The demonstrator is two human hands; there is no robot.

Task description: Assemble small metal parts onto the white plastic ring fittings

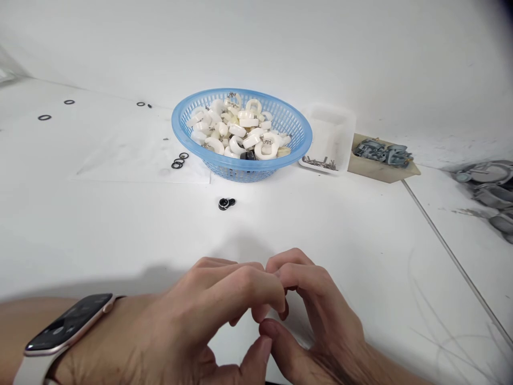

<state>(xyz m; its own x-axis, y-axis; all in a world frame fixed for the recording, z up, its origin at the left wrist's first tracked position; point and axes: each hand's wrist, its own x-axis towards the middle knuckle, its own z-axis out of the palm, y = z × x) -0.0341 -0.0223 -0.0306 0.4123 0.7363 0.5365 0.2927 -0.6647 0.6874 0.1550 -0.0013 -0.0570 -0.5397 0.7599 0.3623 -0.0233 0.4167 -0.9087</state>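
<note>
My left hand (208,315) and my right hand (316,310) meet near the front edge of the white table (120,224), fingertips pressed together in a pinch. What they hold between them is hidden by the fingers. A smartwatch (66,329) sits on my left wrist. Beyond the hands lies a small black and metal ring part (226,203). Further back stands a blue plastic basket (296,144) filled with white plastic pieces (236,131).
Loose black O-rings (179,160) lie left of the basket, more at the far left (44,117). A clear tray (331,139) with small metal bits and a cardboard tray of grey metal parts (380,152) stand to the right. Metal pieces (489,184) lie at the right edge.
</note>
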